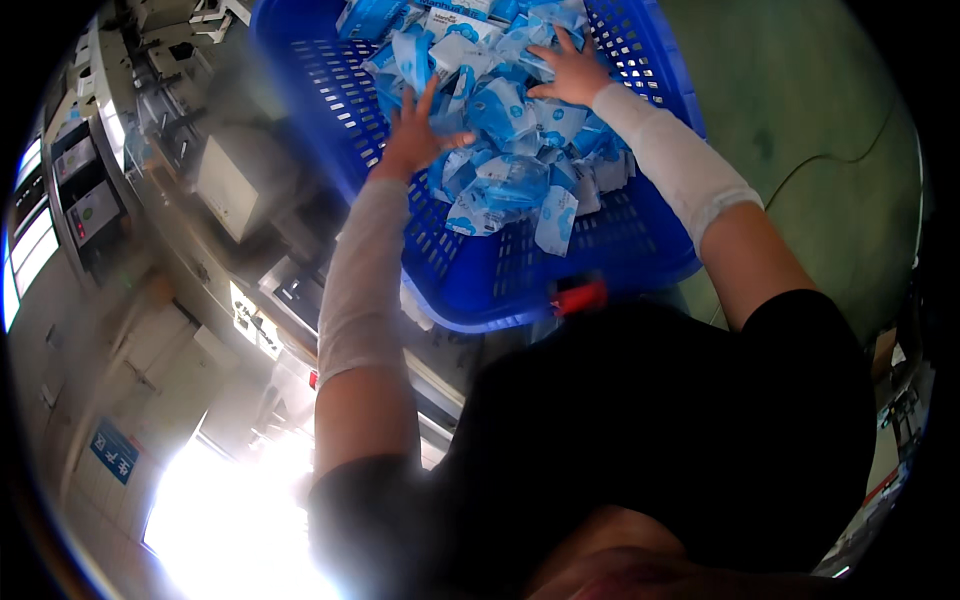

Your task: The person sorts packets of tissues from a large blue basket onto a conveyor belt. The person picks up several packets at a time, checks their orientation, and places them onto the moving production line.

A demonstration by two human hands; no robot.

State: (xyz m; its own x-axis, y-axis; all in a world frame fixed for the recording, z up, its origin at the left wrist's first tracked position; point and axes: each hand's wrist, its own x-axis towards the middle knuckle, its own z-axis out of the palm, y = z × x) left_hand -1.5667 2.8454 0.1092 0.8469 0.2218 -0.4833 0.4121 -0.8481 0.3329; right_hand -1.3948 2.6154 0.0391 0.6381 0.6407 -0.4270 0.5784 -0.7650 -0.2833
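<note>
A large blue plastic basket (480, 305) with slotted walls stands in front of me, heaped with small blue-and-white packets (510, 183). My left hand (415, 135) reaches over the left side of the heap, fingers spread, with nothing gripped in it. Farther to the right, my right hand (573, 75) lies on the packets with its fingers apart. Its fingertips touch the packets near the far part of the heap. Both forearms wear whitish translucent sleeves. A few packets lie looser at the heap's near edge, toward the basket's near wall.
Grey-white machinery (235, 185) and a bench stand close along the left of the basket. Green floor (800, 90) spreads to the right, with a thin cable (835, 158) across it. A red item (579, 297) sits at the basket's near rim. Strong light glares at lower left.
</note>
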